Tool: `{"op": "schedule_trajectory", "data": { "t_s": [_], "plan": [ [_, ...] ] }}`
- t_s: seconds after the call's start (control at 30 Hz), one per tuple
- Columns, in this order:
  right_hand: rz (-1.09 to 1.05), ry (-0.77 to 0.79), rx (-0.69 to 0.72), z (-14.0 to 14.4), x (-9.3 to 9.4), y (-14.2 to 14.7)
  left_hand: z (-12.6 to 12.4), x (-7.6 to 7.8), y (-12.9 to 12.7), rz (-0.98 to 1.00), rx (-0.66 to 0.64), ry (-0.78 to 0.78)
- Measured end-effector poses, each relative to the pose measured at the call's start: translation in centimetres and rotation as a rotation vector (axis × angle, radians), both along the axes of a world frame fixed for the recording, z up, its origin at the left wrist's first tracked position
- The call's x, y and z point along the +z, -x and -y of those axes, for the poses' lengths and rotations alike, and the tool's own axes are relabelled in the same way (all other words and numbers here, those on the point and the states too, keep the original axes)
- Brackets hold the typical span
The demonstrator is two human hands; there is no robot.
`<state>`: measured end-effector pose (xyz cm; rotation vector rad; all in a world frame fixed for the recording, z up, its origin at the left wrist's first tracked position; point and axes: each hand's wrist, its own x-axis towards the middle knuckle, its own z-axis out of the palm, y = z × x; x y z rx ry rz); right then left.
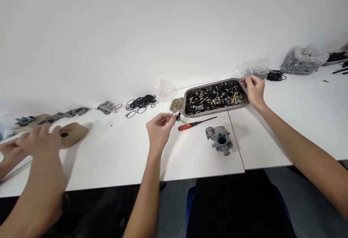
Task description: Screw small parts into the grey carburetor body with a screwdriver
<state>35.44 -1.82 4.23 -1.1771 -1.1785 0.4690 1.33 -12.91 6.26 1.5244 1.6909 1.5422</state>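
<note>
The metal tray (217, 109), filled with black clamp-like pieces, screws and brass-coloured pins, stands on the white table (116, 158). Just off its front left corner, the left hand (160, 127) pinches a small black part (178, 116) between thumb and fingertips, the other fingers curled in. At the tray's right end, the right hand (255, 87) has its fingers bent and drawn together close to the rim; whether they grip anything, I cannot tell.

Directly in front of the tray lies a red-handled screwdriver (190, 125), and nearer the table's edge than that sits a grey carburettor body (220, 142), its round bore showing. Left of the tray are a heap of small brass fittings (176, 105) and, farther out, a tangle of black O-rings (143, 103). Well to the tray's left, a co-worker's hands (40, 140) are beside a tan, curved piece (74, 135).
</note>
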Motion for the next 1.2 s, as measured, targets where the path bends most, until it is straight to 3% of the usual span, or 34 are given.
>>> {"op": "schedule_trajectory", "data": {
  "t_s": [0.07, 0.13, 0.2, 0.27, 0.4, 0.53, 0.8, 1.2],
  "plan": [
    [-0.089, 0.009, 0.287, 2.1, 1.0, 2.5, 2.9, -1.4, -0.8, 0.127, 0.038, 0.065],
    [-0.161, 0.118, 0.652, 4.3, 1.6, 4.9, 5.5, -2.8, -2.0, 0.258, 0.062, 0.133],
    [-0.146, 0.212, 0.924, 6.1, 1.9, 6.7, 7.3, -4.0, -3.3, 0.395, 0.062, 0.206],
    [-0.027, 0.254, 1.081, 7.3, 1.9, 7.7, 8.3, -4.8, -4.6, 0.532, 0.076, 0.238],
    [0.205, 0.414, 1.242, 7.9, 1.5, 8.1, 8.5, -5.0, -6.8, 0.758, 0.129, 0.183],
    [0.192, 0.517, 1.282, 8.1, 1.0, 8.5, 8.0, -4.6, -8.4, 0.882, 0.104, 0.17],
    [0.042, 0.569, 1.194, 8.9, 0.3, 9.2, 7.8, -4.6, -9.6, 0.917, 0.098, 0.169],
    [-0.063, 0.54, 0.904, 9.8, -0.7, 10.5, 8.4, -5.1, -9.6, 0.826, 0.309, 0.045]
  ]
}}
